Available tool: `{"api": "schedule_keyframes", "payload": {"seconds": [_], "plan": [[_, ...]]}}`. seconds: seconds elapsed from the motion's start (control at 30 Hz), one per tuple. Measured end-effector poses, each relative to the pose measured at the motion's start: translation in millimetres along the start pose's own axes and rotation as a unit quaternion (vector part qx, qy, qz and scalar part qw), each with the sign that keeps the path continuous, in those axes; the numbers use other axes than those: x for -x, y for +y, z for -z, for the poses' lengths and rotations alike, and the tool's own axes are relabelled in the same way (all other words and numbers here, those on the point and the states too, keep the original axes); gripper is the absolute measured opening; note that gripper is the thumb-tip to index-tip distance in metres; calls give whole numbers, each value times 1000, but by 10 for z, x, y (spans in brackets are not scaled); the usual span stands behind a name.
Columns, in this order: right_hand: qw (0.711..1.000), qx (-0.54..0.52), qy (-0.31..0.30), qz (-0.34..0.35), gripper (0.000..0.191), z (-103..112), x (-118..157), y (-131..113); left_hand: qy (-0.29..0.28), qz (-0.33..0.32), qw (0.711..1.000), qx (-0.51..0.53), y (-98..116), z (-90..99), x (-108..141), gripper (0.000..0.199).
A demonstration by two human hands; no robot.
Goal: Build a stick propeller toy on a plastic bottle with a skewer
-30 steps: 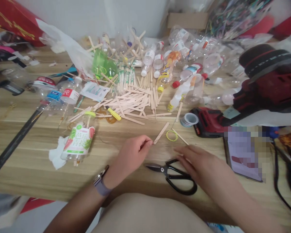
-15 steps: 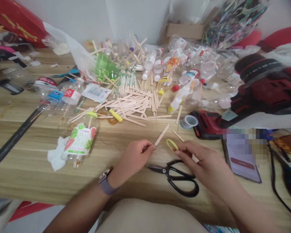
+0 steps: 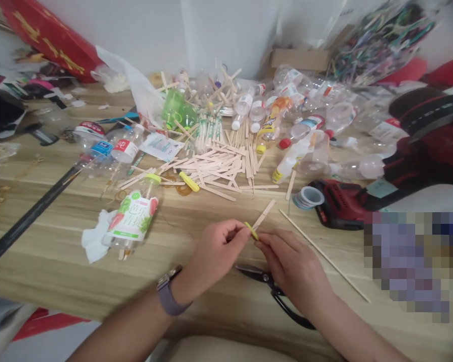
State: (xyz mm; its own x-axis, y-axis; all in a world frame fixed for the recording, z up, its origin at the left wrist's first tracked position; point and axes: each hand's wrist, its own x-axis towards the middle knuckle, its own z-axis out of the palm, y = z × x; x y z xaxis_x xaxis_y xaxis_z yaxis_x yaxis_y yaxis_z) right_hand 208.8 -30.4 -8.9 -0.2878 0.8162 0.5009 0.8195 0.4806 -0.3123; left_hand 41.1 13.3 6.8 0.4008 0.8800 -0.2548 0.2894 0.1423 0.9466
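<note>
My left hand [image 3: 219, 249] is closed, pinching the lower end of a flat wooden craft stick [image 3: 265, 213] that points up and to the right. A faint line crosses the stick partway along. Between the fingertips of my right hand [image 3: 295, 261] is a thin yellow-green plastic ring [image 3: 251, 231], held at the stick's lower end; whether it encircles the stick is unclear. Black-handled scissors [image 3: 254, 273] lie beneath my right hand, which hides part of their handles. Right of that hand rests a thin wooden skewer [image 3: 324, 255].
Loose craft sticks [image 3: 219, 168] are piled ahead, near a yellow-handled cutter [image 3: 189, 181]. A labelled bottle [image 3: 134, 216] lies at left by a crumpled tissue [image 3: 98, 235]. Many plastic bottles [image 3: 305, 125] crowd the back. A red-black power tool [image 3: 340, 203] and tape roll [image 3: 308, 197] are at right.
My right hand has moved left, bringing the ring from apart to the stick's lower end by my left fingertips. The view has shifted, and the skewer now shows whole.
</note>
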Motion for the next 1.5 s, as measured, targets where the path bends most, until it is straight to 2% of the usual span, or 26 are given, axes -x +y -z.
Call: {"api": "schedule_keyframes", "payload": {"seconds": [0.2,0.33,0.47,0.63,0.77,1.13,1.37,1.5], "plan": [[1000,12,2,16,21,-33,51,49,-59,68,979,183,-98,-58,-34,36],[1000,-17,-1,9,21,-54,68,45,-74,122,959,244,-106,-85,-42,41],[989,-117,-47,-83,22,-21,40,5,-88,114,959,246,-93,-87,-32,37],[948,-204,-99,-222,24,32,-5,-26,-96,104,959,247,-101,-84,-26,32],[918,-249,-123,-281,27,41,-23,-18,-90,87,964,234,-92,-85,-31,28],[917,-258,-120,-279,28,22,-18,-20,-70,72,966,240,-76,-108,-22,22],[917,-285,-98,-261,19,23,-23,-8,-49,61,971,224,-73,-129,-8,24],[907,-290,-73,-295,17,27,-30,41,-54,57,976,203,-66,-131,-9,28]]}}
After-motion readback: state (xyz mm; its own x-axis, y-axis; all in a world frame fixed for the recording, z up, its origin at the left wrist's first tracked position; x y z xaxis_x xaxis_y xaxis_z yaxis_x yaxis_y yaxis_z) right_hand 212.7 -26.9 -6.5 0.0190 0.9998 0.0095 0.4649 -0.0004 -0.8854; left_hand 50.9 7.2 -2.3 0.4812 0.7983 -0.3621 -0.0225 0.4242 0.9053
